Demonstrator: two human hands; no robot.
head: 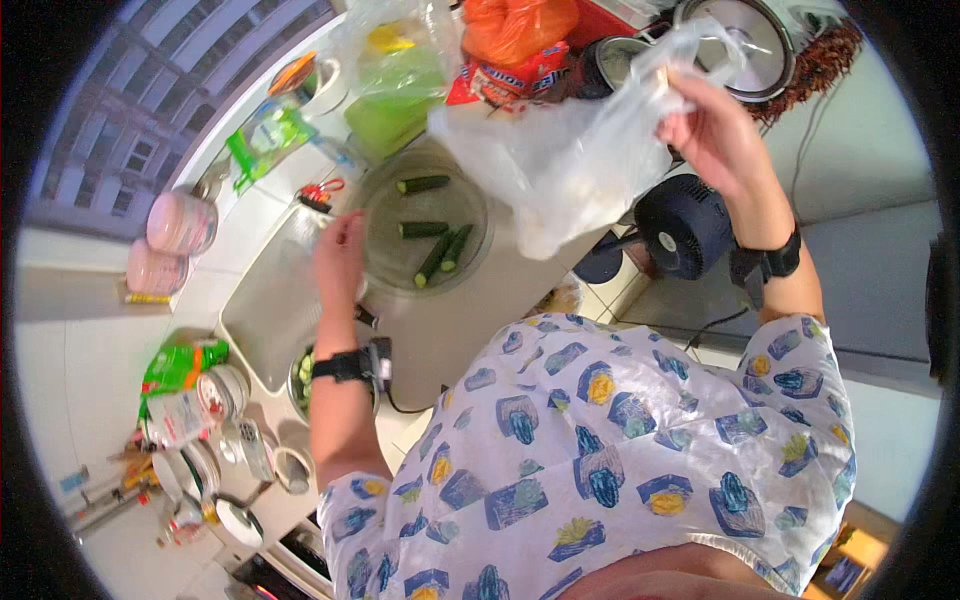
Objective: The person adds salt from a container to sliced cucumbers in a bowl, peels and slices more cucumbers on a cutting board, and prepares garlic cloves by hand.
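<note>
My right hand is raised at the upper right, pinching the top of a white translucent plastic bag that hangs over the counter. Left of the bag, a round clear lid or shallow dish lies with several short cucumber pieces on it. At its left rim is my left hand, blurred; whether its fingers touch the rim cannot be told. Beneath my left wrist, a bowl of sliced cucumber is partly hidden by the forearm.
A sink or tray lies left of my left hand. Bagged food, a red package and a lidded pot stand along the back. A black fan is at the right. Jars and stacked bowls line the left.
</note>
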